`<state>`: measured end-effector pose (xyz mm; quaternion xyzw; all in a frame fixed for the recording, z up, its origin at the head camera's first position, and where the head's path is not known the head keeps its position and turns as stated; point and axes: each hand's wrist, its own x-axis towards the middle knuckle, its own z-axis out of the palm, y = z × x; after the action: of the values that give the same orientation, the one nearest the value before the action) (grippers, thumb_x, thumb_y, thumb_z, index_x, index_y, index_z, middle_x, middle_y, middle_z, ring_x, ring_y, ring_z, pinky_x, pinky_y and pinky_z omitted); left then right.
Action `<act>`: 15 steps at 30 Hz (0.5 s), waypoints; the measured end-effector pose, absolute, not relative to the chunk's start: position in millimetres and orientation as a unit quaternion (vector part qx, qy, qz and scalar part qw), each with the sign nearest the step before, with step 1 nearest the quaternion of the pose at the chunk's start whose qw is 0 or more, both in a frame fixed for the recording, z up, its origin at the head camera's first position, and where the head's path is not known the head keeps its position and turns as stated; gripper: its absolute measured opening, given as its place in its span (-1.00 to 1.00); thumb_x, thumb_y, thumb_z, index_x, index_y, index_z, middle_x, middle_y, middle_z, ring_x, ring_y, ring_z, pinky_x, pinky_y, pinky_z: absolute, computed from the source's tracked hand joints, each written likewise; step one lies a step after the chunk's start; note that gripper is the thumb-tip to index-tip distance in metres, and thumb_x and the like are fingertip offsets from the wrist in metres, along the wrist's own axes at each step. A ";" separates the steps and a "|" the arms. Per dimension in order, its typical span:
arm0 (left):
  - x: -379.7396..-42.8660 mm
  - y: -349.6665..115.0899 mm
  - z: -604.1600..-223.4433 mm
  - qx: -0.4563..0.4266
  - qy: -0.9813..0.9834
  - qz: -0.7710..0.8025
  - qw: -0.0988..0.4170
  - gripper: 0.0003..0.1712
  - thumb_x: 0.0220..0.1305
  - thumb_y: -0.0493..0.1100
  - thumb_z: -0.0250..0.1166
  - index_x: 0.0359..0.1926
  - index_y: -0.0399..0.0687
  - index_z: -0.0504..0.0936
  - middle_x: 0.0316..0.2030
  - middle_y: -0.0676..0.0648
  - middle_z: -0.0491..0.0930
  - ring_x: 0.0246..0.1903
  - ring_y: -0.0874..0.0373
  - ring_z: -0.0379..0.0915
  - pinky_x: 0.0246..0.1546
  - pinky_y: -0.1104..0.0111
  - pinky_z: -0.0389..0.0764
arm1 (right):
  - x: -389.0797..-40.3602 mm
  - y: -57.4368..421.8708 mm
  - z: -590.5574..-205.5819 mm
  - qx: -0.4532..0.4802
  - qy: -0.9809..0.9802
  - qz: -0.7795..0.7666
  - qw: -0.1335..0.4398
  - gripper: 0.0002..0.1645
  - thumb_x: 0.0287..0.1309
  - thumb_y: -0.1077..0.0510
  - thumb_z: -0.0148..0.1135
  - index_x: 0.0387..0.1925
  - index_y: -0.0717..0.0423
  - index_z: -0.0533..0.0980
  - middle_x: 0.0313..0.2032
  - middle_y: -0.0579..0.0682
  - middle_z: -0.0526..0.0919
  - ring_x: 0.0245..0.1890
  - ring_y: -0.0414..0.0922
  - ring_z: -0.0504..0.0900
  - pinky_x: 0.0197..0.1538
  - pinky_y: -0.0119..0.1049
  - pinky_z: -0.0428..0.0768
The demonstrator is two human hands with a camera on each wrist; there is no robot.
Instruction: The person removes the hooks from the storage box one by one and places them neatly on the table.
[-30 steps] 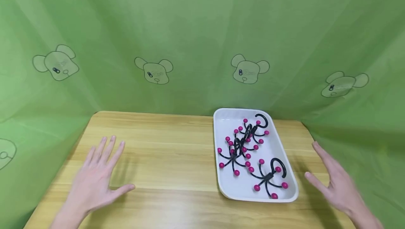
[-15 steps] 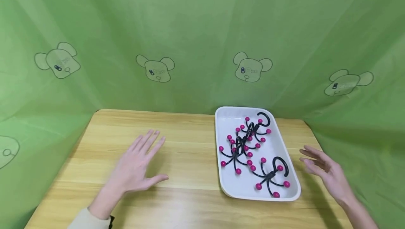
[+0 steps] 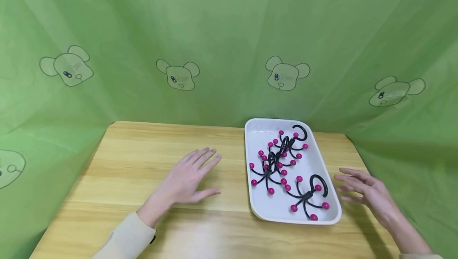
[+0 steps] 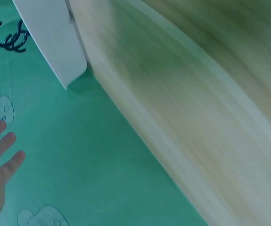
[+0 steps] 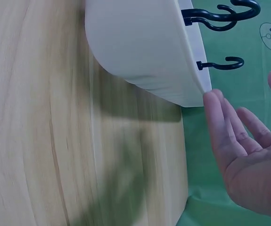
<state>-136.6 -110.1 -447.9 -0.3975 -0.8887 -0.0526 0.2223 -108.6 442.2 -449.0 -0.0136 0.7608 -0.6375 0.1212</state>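
Observation:
A white rectangular tray (image 3: pixel 270 211) on the wooden table holds several black multi-arm hanger hooks with pink ball tips. One hook (image 3: pixel 305 196) lies apart at the near right of the tray; the others overlap in a cluster (image 3: pixel 275 161) toward the back left. Left of the tray, my left hand (image 3: pixel 187 177) hovers over the table, fingers spread and holding nothing. My right hand (image 3: pixel 373 195) is just beyond the tray's right side, fingers loosely bent and empty. In the right wrist view, those fingertips (image 5: pixel 213 96) overlap the corner of the tray's rim.
The wooden tabletop (image 3: pixel 143 143) stretches left of the tray. A green curtain (image 3: pixel 222 44) with printed bear heads hangs right behind the table and along both sides. The tray stands close to the back edge.
My left hand has moved rightward across the table toward the tray. My right hand has shifted slightly, its fingers bending more. The tray and hooks stay put; the head view has tilted slightly.

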 end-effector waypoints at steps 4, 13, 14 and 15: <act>-144.8 -93.7 -446.6 -0.412 -0.882 -0.049 0.223 0.05 0.27 0.49 0.30 0.55 -0.05 0.36 0.45 -0.18 0.50 0.44 -0.11 0.47 0.48 0.03 0.50 | -113.2 448.6 -450.7 -0.004 0.732 -0.659 0.172 -0.56 0.65 0.22 -0.07 0.26 -0.32 0.54 0.09 -0.33 0.78 -0.05 -0.13 0.81 0.01 -0.14 0.83; -159.8 -62.5 -440.0 -0.433 -0.881 -0.047 0.185 -0.11 0.44 0.42 0.18 0.55 -0.02 0.37 0.44 -0.15 0.52 0.43 -0.07 0.48 0.49 0.08 0.50 | -118.5 452.7 -459.8 0.018 0.733 -0.651 0.198 -0.51 0.62 0.26 -0.03 0.18 -0.41 0.59 -0.01 -0.31 0.79 -0.10 -0.15 0.80 0.01 -0.24 0.82; -161.3 -59.6 -440.0 -0.435 -0.881 -0.049 0.182 -0.11 0.45 0.42 0.17 0.55 -0.01 0.37 0.44 -0.15 0.52 0.44 -0.07 0.47 0.49 0.08 0.50 | -118.6 451.7 -461.3 0.024 0.739 -0.645 0.194 -0.53 0.61 0.25 -0.01 0.17 -0.42 0.59 -0.02 -0.30 0.78 -0.11 -0.15 0.80 0.00 -0.25 0.82; -162.3 -56.8 -439.4 -0.436 -0.881 -0.051 0.178 -0.12 0.45 0.42 0.16 0.55 -0.01 0.37 0.44 -0.15 0.52 0.44 -0.07 0.47 0.49 0.08 0.50 | -118.6 450.3 -462.7 0.030 0.747 -0.637 0.188 -0.54 0.60 0.24 0.02 0.16 -0.42 0.59 -0.04 -0.30 0.78 -0.13 -0.15 0.80 -0.01 -0.25 0.82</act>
<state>-162.3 -56.8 -439.4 -0.4361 -0.8808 -0.0506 0.1776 -118.6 450.3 -462.7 0.0298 0.7468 -0.6371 0.1885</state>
